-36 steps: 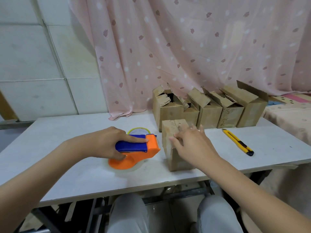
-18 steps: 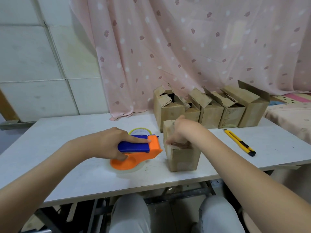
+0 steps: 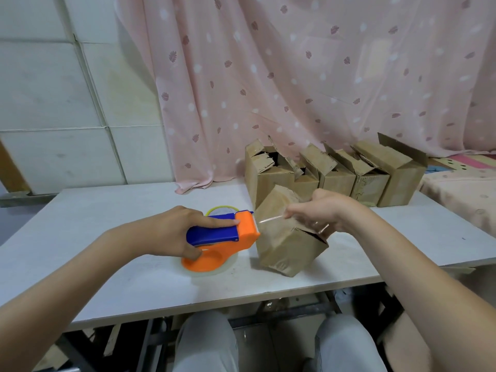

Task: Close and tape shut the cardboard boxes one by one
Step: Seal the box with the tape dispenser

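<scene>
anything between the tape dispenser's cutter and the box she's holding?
Nothing visible. The tape dispenser, gripped by the left hand, sits right beside the tilted box held by the right hand; only a stretched strip of tape spans the gap.

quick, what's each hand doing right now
Left hand: closed around the tape dispenser.
Right hand: holding the tilted cardboard box, fingertips pinching the tape end.

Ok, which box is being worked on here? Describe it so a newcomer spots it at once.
Start at the white table, below the pink curtain. A row of open boxes lines its back edge; the box in question sits nearer, alone, beside the orange tape dispenser. Unlike the others it is tipped on an edge, under the right hand.
</scene>
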Tool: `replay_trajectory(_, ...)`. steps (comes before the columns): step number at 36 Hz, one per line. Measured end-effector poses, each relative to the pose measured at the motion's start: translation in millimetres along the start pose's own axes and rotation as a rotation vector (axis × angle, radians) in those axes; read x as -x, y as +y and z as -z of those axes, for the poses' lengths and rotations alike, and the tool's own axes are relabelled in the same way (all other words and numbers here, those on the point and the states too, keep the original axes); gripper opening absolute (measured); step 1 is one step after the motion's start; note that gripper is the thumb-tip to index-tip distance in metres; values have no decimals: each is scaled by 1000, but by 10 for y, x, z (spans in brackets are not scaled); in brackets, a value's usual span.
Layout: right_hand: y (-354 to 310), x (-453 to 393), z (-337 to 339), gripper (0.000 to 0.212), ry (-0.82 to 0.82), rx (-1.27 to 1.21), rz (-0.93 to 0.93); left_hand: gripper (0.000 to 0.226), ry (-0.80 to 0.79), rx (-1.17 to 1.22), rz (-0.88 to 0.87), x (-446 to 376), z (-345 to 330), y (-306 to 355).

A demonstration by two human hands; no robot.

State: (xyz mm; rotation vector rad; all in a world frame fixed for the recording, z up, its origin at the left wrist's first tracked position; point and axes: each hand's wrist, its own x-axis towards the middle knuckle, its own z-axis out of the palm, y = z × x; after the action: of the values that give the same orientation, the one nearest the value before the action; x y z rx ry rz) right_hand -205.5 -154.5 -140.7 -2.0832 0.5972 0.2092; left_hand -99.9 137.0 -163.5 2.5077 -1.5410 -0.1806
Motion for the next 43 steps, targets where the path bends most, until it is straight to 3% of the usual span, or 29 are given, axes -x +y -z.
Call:
replay_trajectory(2,72,11,50,37,-16,-42,-2,86,0,12,-3,-10,-5,7)
replay_trajectory(6,303,-23,126,65,-47,-207,-29,87,3,20,-18,-33,-16,33)
replay_trajectory(15,645,-107,39,47,-132,-448,-49,89,-3,11,-55,-123,-8,64)
replay_trajectory(21,669,-131,25,31,-176,-428,-48,87,-32,14,-48,-177,10,129)
replay_trajectory(26,564,-57,84,45,-55,-127,-9,88,-31,33,-59,-216,-6,169)
replay_trajectory(29,478,61,-79,53,237,259,161,88,-23,25,-63,-272,-37,205)
replay_trajectory(31,472,165,-297,60,398,529,375,87,-25,16,-53,-305,-43,209)
replay_trajectory(33,529,252,-466,57,299,613,544,87,-30,8,-54,-311,-37,199)
replay_trajectory(36,599,309,-554,56,188,775,645,86,-18,3,-57,-288,-43,178)
replay_trajectory(43,763,150,-600,83,265,977,641,87,-9,-14,-55,-279,-41,162)
